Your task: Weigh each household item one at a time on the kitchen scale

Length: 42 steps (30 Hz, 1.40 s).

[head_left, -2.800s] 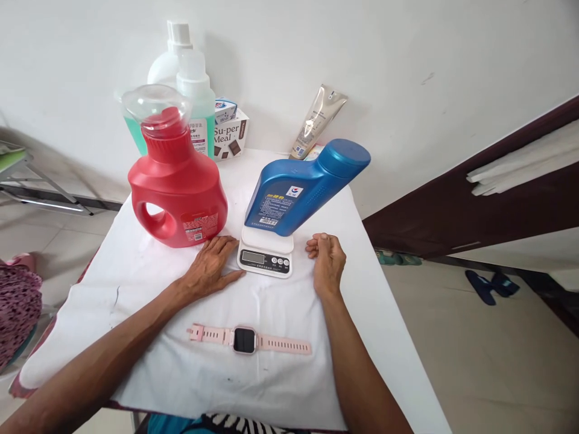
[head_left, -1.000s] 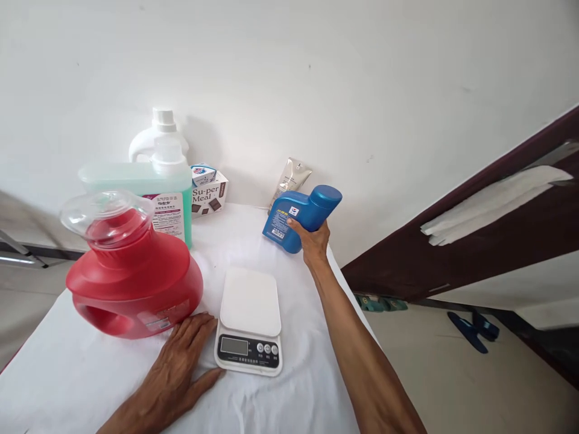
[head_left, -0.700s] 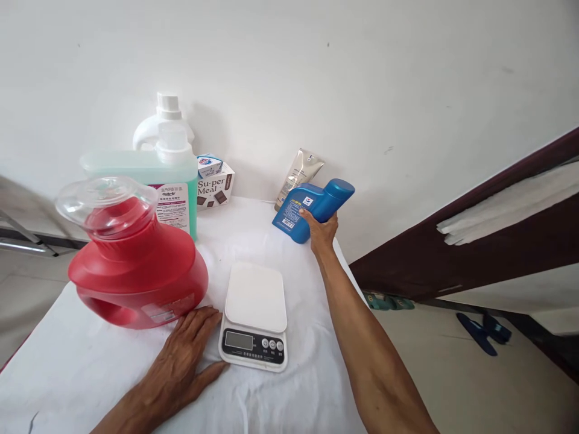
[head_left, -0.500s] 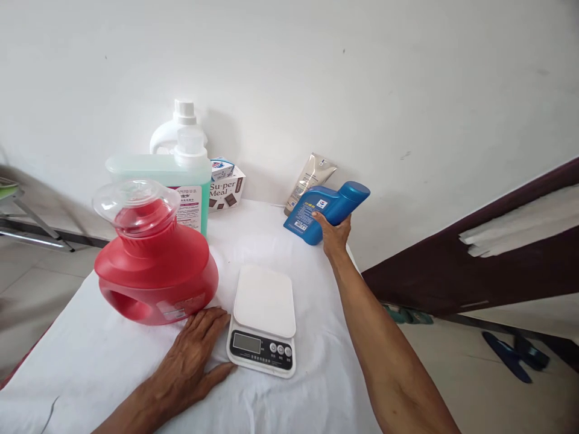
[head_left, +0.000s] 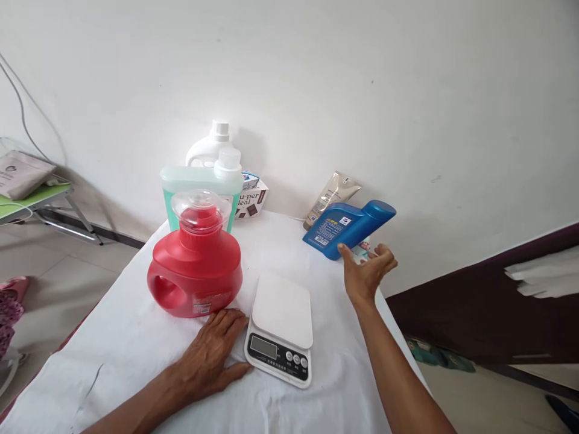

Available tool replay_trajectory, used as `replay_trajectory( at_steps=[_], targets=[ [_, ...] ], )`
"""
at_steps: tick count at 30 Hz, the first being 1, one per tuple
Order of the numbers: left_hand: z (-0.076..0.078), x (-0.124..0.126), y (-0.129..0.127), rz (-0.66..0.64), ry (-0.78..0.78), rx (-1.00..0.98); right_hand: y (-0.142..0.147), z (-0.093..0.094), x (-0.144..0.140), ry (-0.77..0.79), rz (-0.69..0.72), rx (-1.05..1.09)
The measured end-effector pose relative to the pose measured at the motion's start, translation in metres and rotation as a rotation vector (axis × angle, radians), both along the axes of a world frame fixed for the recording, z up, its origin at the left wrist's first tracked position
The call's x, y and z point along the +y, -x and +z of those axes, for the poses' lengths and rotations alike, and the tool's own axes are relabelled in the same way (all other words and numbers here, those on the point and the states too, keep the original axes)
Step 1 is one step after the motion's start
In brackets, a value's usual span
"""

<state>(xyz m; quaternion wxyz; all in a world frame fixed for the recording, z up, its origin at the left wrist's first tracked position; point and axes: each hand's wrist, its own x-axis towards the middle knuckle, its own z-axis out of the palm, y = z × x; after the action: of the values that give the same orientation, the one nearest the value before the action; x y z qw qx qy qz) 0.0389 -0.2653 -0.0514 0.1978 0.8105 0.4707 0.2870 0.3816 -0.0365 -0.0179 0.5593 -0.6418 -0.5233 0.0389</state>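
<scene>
A blue bottle (head_left: pixel 346 228) stands at the table's far right, leaning toward the wall. My right hand (head_left: pixel 365 272) hovers just below it, fingers spread, holding nothing. My left hand (head_left: pixel 213 355) lies flat on the white cloth (head_left: pixel 136 349), touching the left edge of a small white kitchen scale (head_left: pixel 281 328) whose platform is bare. A red detergent jug (head_left: pixel 195 266) with a clear cap stands just behind my left hand.
Against the wall stand a green bottle (head_left: pixel 181 184), a white bottle (head_left: pixel 208 146), a "Super Meal" box (head_left: pixel 252 200) and a beige tube (head_left: pixel 332 191). The table's right edge drops to the floor beside a dark door frame (head_left: pixel 474 313). A folding stand (head_left: pixel 36 193) stands at left.
My right hand lifted the blue bottle off the scale, carried it to the far right of the table and has now let go. My left hand stayed by the scale.
</scene>
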Motion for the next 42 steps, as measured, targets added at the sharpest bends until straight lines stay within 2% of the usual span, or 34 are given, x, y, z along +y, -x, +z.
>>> replay_trajectory(
  at_steps=[4, 7, 10, 12, 15, 18, 20, 22, 23, 25, 27, 29, 33, 35, 39, 42],
  targets=[
    [0.004, 0.001, 0.001, 0.001, 0.000, -0.020, 0.045, 0.009, -0.084, 0.045, 0.157, -0.009],
    [0.003, 0.001, 0.002, -0.005, -0.039, -0.022, 0.067, -0.001, -0.136, 0.182, 0.211, 0.180],
    [0.006, -0.003, 0.002, -0.007, -0.122, 0.008, 0.074, -0.017, -0.169, 0.303, 0.199, 0.430],
    [0.016, -0.009, 0.001, -0.015, -0.215, 0.044, 0.075, -0.025, -0.184, 0.326, 0.190, 0.521],
    [0.047, -0.021, 0.000, 0.010, -0.411, 0.036, 0.076, -0.029, -0.200, 0.348, 0.207, 0.514],
    [0.084, -0.030, 0.009, 0.197, -0.676, -0.017, 0.077, -0.026, -0.210, 0.347, 0.252, 0.456],
    [0.104, -0.030, 0.022, 0.431, -0.869, -0.043, 0.077, -0.024, -0.212, 0.330, 0.259, 0.445],
    [0.115, -0.024, 0.037, 0.696, -0.943, -0.107, 0.077, -0.023, -0.211, 0.336, 0.246, 0.468],
    [0.117, -0.020, 0.044, 0.802, -0.901, -0.168, 0.077, -0.023, -0.210, 0.339, 0.240, 0.487],
    [0.116, -0.009, 0.058, 0.902, -0.673, -0.331, 0.076, -0.022, -0.208, 0.330, 0.239, 0.520],
    [0.110, 0.002, 0.069, 0.901, -0.440, -0.467, 0.075, -0.021, -0.205, 0.303, 0.262, 0.546],
    [0.103, 0.012, 0.080, 0.885, -0.331, -0.538, 0.075, -0.020, -0.204, 0.272, 0.293, 0.573],
    [0.093, 0.030, 0.095, 0.770, -0.210, -0.559, 0.073, -0.018, -0.200, 0.219, 0.306, 0.654],
    [0.090, 0.037, 0.096, 0.716, -0.184, -0.652, 0.071, -0.017, -0.197, 0.205, 0.302, 0.687],
    [0.088, 0.040, 0.082, 0.647, -0.213, -0.958, 0.064, -0.015, -0.192, 0.205, 0.277, 0.673],
    [0.091, 0.033, 0.069, 0.643, -0.217, -1.034, 0.058, -0.015, -0.189, 0.205, 0.248, 0.681]
  ],
)
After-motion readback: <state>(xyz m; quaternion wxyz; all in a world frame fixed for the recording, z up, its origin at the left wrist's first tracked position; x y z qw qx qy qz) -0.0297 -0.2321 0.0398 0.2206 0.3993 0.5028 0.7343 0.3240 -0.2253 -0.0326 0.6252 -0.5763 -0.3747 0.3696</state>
